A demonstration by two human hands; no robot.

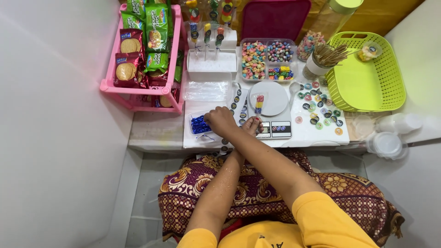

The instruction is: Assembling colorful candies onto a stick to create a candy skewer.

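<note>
Blue foil twist ties [200, 124] lie in a small tray just left of the kitchen scale [271, 110]. The right hand [221, 120] pinches them with curled fingers; they look light, bendy, best gripped mid-length. The left hand [252, 125] rests beside the scale, seemingly empty.

Up and to the left of the crossed hands, red foil biscuit packets [128, 57] are standing in the pink plastic rack [138, 90], with green snack packets [157, 39] sitting right beside them. Just past the right hand [221, 120], a strip of round dark stickers [239, 102] is lying flat. By the left hand [252, 125], the scale's two small grey display screens [274, 129] are showing. Farther right, round multicoloured stickers [319, 108] are lying scattered.
</note>
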